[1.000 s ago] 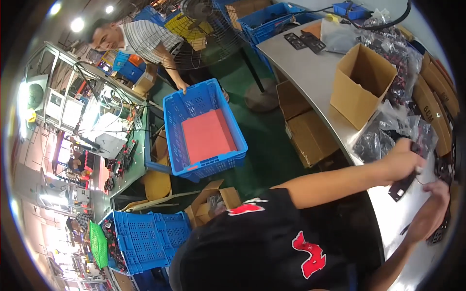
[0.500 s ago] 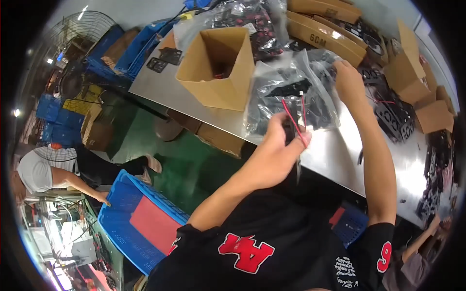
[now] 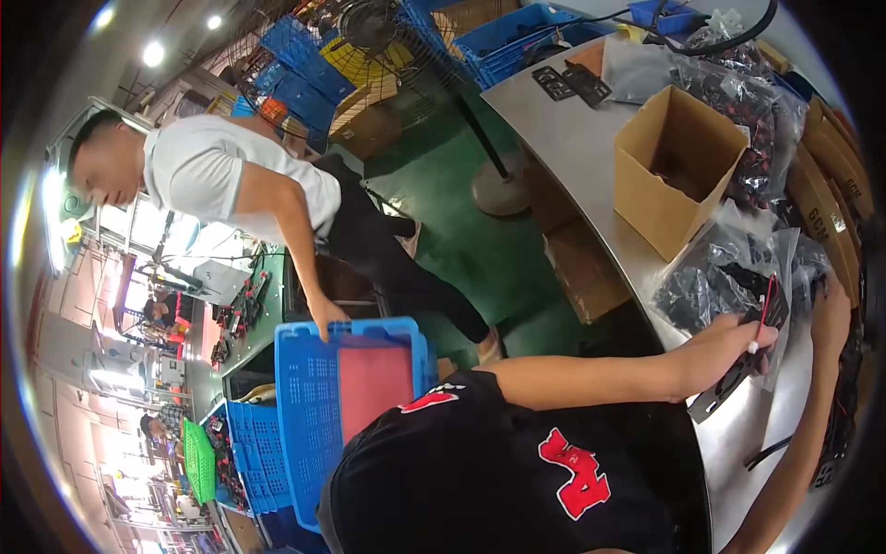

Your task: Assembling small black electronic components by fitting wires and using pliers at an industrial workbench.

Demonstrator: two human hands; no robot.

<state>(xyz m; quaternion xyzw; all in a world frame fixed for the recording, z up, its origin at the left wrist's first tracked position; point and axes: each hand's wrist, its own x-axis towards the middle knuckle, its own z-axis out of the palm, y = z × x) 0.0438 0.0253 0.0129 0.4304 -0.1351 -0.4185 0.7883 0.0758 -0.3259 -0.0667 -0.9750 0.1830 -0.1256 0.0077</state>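
Note:
My left hand [image 3: 736, 349] is closed on a flat black part with cutouts [image 3: 723, 386]. A thin red wire [image 3: 768, 300] stands up from this part, and a small white connector [image 3: 753, 348] hangs by my fingers. Just beyond lies a clear plastic bag [image 3: 706, 282] with dark parts in it, on the metal table [image 3: 637, 268]. At the bag's right side my right hand [image 3: 830, 319] is closed on the plastic; its fingertips are partly hidden.
An open cardboard box [image 3: 660, 217] stands left of the bag. Long cartons [image 3: 826, 208] line the right. On my left, a person in a light shirt [image 3: 208, 175] has a hand on a blue crate [image 3: 309, 425] with a pink sheet inside. A large fan [image 3: 369, 37] stands behind.
The view has swung left, so the table and my hands now appear farther right. The black part in my left hand shows more of its face. My right hand stays at the bag.

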